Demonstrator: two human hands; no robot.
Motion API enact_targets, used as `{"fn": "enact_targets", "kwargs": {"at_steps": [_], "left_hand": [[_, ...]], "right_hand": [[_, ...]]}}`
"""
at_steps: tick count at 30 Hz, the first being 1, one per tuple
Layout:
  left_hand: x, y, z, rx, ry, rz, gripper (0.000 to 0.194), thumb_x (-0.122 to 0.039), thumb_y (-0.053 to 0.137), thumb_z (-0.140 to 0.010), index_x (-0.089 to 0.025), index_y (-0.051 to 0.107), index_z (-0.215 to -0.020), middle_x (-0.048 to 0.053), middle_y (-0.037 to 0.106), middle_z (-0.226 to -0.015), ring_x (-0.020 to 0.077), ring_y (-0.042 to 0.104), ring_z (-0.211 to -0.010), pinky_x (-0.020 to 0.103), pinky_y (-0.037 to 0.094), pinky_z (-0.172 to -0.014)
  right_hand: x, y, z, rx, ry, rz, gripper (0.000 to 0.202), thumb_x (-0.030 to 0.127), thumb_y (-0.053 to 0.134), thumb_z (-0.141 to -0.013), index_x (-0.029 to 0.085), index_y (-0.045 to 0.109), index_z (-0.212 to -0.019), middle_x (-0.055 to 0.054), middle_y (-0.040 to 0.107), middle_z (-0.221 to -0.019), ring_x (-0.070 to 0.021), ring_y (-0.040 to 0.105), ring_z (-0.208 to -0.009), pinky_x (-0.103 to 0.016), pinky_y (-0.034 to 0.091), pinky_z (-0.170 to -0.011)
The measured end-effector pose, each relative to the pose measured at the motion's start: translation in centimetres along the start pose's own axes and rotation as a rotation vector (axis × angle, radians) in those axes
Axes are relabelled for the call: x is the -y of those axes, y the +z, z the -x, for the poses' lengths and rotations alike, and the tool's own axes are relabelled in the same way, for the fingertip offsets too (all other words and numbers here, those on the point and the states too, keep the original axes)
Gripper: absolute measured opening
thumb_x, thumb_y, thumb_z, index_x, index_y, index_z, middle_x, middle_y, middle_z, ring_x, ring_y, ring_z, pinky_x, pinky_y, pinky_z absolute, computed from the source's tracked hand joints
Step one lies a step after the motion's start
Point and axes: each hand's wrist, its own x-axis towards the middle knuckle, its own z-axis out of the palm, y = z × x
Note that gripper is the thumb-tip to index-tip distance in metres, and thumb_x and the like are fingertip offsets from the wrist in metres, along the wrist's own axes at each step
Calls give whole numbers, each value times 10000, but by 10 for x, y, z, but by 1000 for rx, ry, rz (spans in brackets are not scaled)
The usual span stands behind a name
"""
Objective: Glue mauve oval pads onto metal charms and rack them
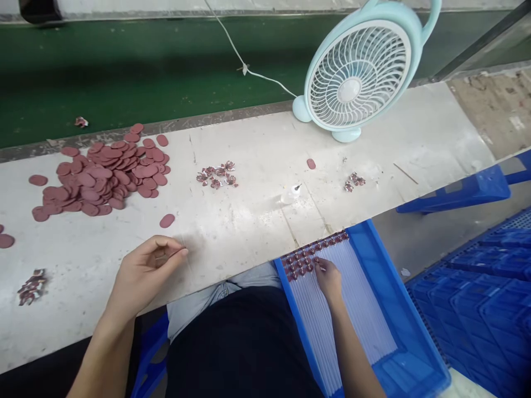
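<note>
My left hand [145,271] hovers over the front of the table, thumb and fingers pinched, with a thin reddish edge showing between them that looks like an oval disc seen side-on. Just beyond it lies a loose reddish-brown oval disc [167,221]. A big pile of the same discs [103,177] spreads at the back left. Over a blue tray [379,271] beside my lap, my right hand [329,276] pinches a small dark red piece, mostly hidden by the fingers. Rows of similar dark red pieces [301,260] fill the tray's far end, on a ribbed white liner [369,293].
Small clusters of brown-and-white pieces [216,176] lie on the table [249,232]. A small white bottle with a dark tip [290,194] stands near the middle. A light-blue fan [352,83] is behind it. Blue crates [489,293] are stacked at the right.
</note>
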Motion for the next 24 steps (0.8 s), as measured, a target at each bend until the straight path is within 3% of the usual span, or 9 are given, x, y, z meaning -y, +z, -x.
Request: {"fn": "enact_targets", "kwargs": {"at_steps": [9, 13, 16, 20, 24], "left_hand": [[5, 11, 7, -49, -15, 288, 161, -246, 766, -782, -207, 633, -863, -28, 593, -777, 90, 504, -582, 221, 439, -504], [9, 15, 7, -18, -55, 421, 143, -215, 776, -767, -191, 640, -803, 0, 610, -848, 109, 545, -632, 219, 449, -486], [9, 14, 10, 19, -160, 532, 147, -237, 785, -760, -205, 698, -874, 39, 682, -998, 146, 615, -739, 217, 507, -529], [14, 10, 20, 125, -276, 737, 253, -309, 718, -831, -236, 738, -1073, 101, 692, -1240, 182, 679, -836, 221, 566, -587], [17, 19, 34, 196, -361, 936, 238, -266, 720, -840, -237, 753, -1074, 115, 712, -1220, 176, 713, -862, 167, 564, -586]], "right_hand": [[11, 3, 0, -12, -4, 75, 288, 373, 588, -946, 174, 622, -1152, -76, 639, -1188, -204, 632, -1047, -429, 544, -920], [26, -2, 2, -18, -4, 6, 286, 368, 601, -938, 165, 623, -1138, -73, 644, -1166, -201, 636, -1029, -420, 552, -900], [40, -13, 5, -40, 6, -94, 253, 364, 608, -935, 156, 638, -1076, -55, 662, -1084, -178, 649, -952, -383, 565, -847], [74, -35, 13, -158, 40, -302, 254, 384, 675, -881, 148, 654, -972, -30, 671, -903, -148, 643, -798, -310, 558, -725], [141, -55, 30, -204, 36, -625, 376, 517, 665, -827, 166, 638, -960, 6, 615, -698, -136, 589, -595, -244, 492, -519]]}}
